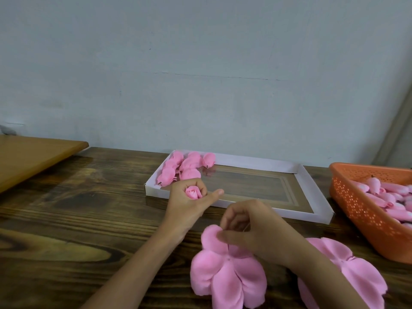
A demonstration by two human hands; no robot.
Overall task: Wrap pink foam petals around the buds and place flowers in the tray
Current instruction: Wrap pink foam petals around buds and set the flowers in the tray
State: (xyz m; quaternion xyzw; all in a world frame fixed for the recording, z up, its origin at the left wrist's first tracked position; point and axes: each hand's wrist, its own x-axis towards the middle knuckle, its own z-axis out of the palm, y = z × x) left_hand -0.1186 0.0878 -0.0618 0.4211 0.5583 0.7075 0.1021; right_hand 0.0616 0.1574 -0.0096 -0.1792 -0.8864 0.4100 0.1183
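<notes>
Your left hand (189, 202) hides most of the bud (193, 192). The fingertips of your right hand (256, 233) blur against the petal sheet (227, 275), which the bottom edge cuts. The orange basket (361, 210) runs off right.

Open room lies over the table's (78, 208) left side and the tray's (245, 162) middle and right floor, while flowers (185, 166) crowd its far-left corner, the left grip (187, 202) holding a bud (194, 192) blocks its near-left rim, and an orange basket (356, 204) and petal sheets (227, 273) block the right.
</notes>
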